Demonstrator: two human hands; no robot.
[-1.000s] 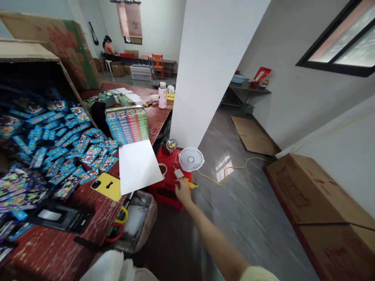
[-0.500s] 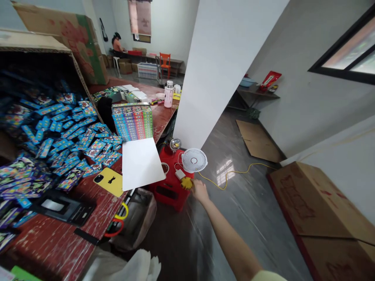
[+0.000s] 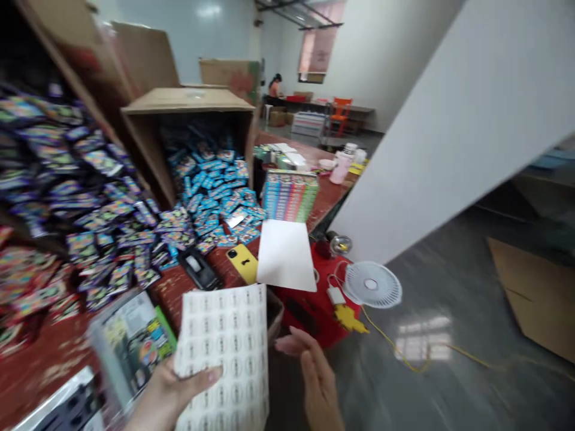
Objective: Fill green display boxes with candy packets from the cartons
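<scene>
My left hand (image 3: 173, 389) is closed on a white sheet of round stickers (image 3: 224, 353), thumb pressed on its face, low in the view. Just right of the sheet my right hand (image 3: 312, 374) is open, fingers stretched out, holding nothing. Beyond the hands stands a red stool (image 3: 314, 305) with a small white fan (image 3: 372, 285), a white charger (image 3: 335, 295) and a yellow plug (image 3: 348, 317) on it. A yellow phone (image 3: 242, 262) and a blank white sheet (image 3: 286, 255) lie at the red table's (image 3: 54, 359) edge.
Heaps of small blue packets (image 3: 211, 191) spill from tipped cardboard boxes (image 3: 188, 105) onto the table. A stack of colourful boxes (image 3: 290, 194) stands behind the white sheet. A yellow cable (image 3: 431, 353) crosses the grey floor. A white pillar (image 3: 449, 149) rises at right. A person (image 3: 274, 87) sits far back.
My right hand has pulled back from the yellow plug on the stool and now hovers open near me. My left hand has come into view with the sticker sheet. The view swung left.
</scene>
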